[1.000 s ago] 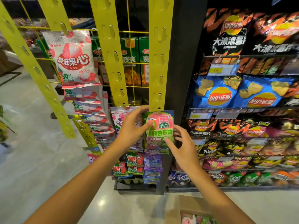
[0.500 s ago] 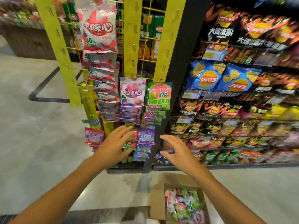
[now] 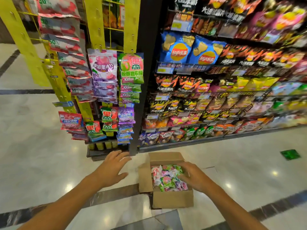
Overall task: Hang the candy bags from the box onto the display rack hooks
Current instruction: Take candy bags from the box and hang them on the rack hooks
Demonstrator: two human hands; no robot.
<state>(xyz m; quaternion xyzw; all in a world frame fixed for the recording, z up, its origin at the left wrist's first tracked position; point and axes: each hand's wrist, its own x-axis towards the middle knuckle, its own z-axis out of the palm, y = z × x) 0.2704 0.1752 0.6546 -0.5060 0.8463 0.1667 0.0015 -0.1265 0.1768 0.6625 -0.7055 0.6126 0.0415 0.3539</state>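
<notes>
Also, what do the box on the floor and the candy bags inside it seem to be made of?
The box looks like plain brown cardboard, matte, with folded flaps and raw edges. The candy bags look like thin printed plastic film, glossy, since they crinkle and catch light; the exact film cannot be told. The right hand reaches among them.

Matt brown cardboard box (image 3: 172,199) holds glossy plastic candy bags (image 3: 167,177); polished stone floor (image 3: 33,155) shines beneath yellow plastic strips (image 3: 132,22).

Readable print: "Lay's" logo on blue crisp bags (image 3: 177,50); "50%" on hanging pink candy bag (image 3: 102,66); "100" on green candy bag (image 3: 131,68).
</notes>
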